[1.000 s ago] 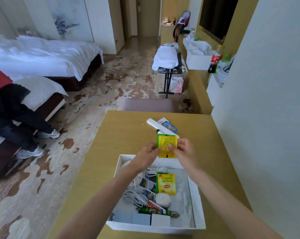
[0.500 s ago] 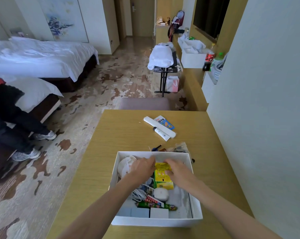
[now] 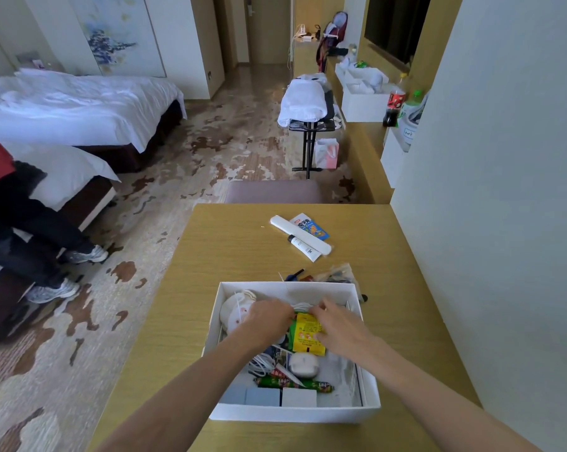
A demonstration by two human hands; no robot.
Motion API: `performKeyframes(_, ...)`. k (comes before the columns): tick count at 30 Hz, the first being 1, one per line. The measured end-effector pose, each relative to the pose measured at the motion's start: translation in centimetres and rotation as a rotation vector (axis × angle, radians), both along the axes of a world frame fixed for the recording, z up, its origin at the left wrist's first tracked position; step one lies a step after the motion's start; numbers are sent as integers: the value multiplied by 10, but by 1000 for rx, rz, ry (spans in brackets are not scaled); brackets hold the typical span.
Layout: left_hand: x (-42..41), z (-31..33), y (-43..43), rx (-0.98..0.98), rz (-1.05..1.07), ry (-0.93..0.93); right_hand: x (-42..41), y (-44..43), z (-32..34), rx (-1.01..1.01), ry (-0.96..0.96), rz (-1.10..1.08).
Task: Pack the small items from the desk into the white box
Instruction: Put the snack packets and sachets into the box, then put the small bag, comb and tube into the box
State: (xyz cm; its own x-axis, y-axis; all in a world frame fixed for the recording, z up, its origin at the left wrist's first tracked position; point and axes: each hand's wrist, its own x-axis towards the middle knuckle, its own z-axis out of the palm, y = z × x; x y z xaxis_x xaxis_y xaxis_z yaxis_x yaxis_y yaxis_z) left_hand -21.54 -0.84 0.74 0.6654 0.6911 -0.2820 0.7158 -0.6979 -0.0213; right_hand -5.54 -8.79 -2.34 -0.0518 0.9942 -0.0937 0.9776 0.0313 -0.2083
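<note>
The white box (image 3: 295,415) stands on the wooden desk (image 3: 229,249) near its front edge. Both my hands are inside it. My left hand (image 3: 269,318) and my right hand (image 3: 337,321) hold a yellow packet (image 3: 308,337) by its upper end, and it lies flat on the items below. The box also holds a round white item (image 3: 234,313), a white cable (image 3: 260,363), a white earbud case (image 3: 303,365) and a green snack stick (image 3: 295,383). On the desk beyond lie a long white case (image 3: 300,234), a blue packet (image 3: 311,226), a white tube (image 3: 303,247) and a clear bag (image 3: 336,274).
A padded chair back (image 3: 274,191) stands at the desk's far edge. A grey wall (image 3: 487,223) runs close along the right side. A person (image 3: 21,223) sits on a bed to the left, across the patterned carpet. A dark pen-like item (image 3: 293,275) lies just behind the box.
Both hands brought the yellow packet from above the desk behind the box down into the box, where it now lies flat.
</note>
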Motion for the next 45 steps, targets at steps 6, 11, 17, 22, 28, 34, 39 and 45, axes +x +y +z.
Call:
performKeyframes(6, -12, 23, 14, 2, 147, -340, 16, 4, 23, 218, 164, -19)
performKeyframes(11, -21, 36, 46, 19, 373, -648, 37, 35, 47, 266, 328, -97)
performKeyframes(17, -17, 12, 91, -138, 463, -458, 51, 87, 38, 51, 280, -163)
performKeyframes(22, 6, -11, 128, -262, 443, -307, 49, 129, 20, -191, 235, -146)
performKeyframes(28, 32, -51, 156, -360, 391, -165, 32, 174, -5, -445, 159, -188)
performKeyframes(34, 54, -75, 174, -441, 301, -10, 25, 193, -20, -523, 137, -194)
performKeyframes(39, 55, -80, 180, -466, 254, 18, 44, 185, -20, -506, 358, -250)
performKeyframes(45, 43, -68, 183, -511, 282, -46, 66, 163, 2, -315, 713, -314)
